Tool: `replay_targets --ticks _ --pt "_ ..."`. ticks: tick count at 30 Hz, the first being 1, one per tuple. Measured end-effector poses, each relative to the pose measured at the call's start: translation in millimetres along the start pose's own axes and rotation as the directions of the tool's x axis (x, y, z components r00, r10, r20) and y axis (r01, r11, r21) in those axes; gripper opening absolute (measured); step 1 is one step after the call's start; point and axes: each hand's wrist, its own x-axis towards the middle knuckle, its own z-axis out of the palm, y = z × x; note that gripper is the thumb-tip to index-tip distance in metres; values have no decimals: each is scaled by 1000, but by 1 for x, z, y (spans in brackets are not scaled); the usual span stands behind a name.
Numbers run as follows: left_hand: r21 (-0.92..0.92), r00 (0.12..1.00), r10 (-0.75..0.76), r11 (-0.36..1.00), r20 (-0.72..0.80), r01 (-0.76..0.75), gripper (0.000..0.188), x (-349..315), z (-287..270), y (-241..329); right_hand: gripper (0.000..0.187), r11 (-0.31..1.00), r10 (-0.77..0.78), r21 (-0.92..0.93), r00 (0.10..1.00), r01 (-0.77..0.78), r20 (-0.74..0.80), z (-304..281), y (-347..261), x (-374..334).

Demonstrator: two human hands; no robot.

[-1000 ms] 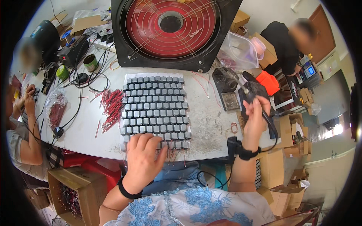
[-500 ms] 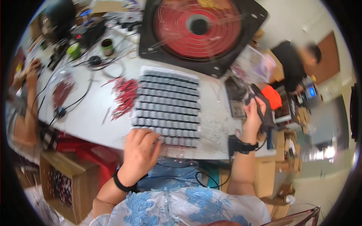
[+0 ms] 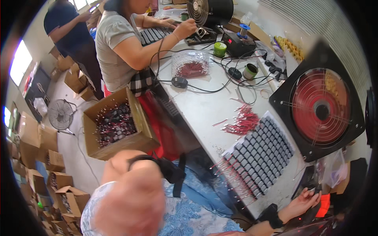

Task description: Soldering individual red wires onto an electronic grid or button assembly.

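My left hand (image 3: 132, 196) is raised close to the camera in front of my clothes, smeared by motion, so its fingers cannot be made out. My right hand (image 3: 301, 203) is at the right end of the table, fingers curled and fingertips pressed at something small and dark that I cannot make out. Between the hands lies a white tray with rows of small grey-and-black blocks (image 3: 262, 153). Thin red wires (image 3: 236, 173) stick out along its near-left edge. A heap of short red wires with pale tips (image 3: 245, 121) lies just beyond it.
A large black-framed fan (image 3: 321, 112) stands at the right. An open carton of dark parts with wires (image 3: 147, 135) is left of the table. Cables, green tins (image 3: 220, 49) and a clear bag of red wires (image 3: 191, 67) lie farther up. A co-worker (image 3: 128, 47) handles a similar tray.
The view has swung to the left, bringing in the co-worker and cartons. My left hand has left the tray's near edge and come up toward me. My right hand stays near the dark things.
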Motion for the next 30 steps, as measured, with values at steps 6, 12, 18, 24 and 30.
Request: replay_targets --ticks 6,12,18,24,30 --pt "-15 983 -7 1000 182 10 11 72 -70 70 28 997 30 -71 998 -34 -62 -16 3 -4" --pt "201 998 39 979 41 -46 11 95 -73 131 28 992 114 57 993 -115 21 -30 14 6" --pt "343 993 85 938 -87 -50 11 91 -63 156 29 986 153 73 988 -152 -3 -39 22 9" --pt "447 973 145 893 -181 -50 11 88 -50 171 29 981 152 111 987 -157 51 -42 26 14" --pt "508 944 201 860 -260 -43 11 81 -40 186 27 980 138 141 989 -143 45 -26 16 7"
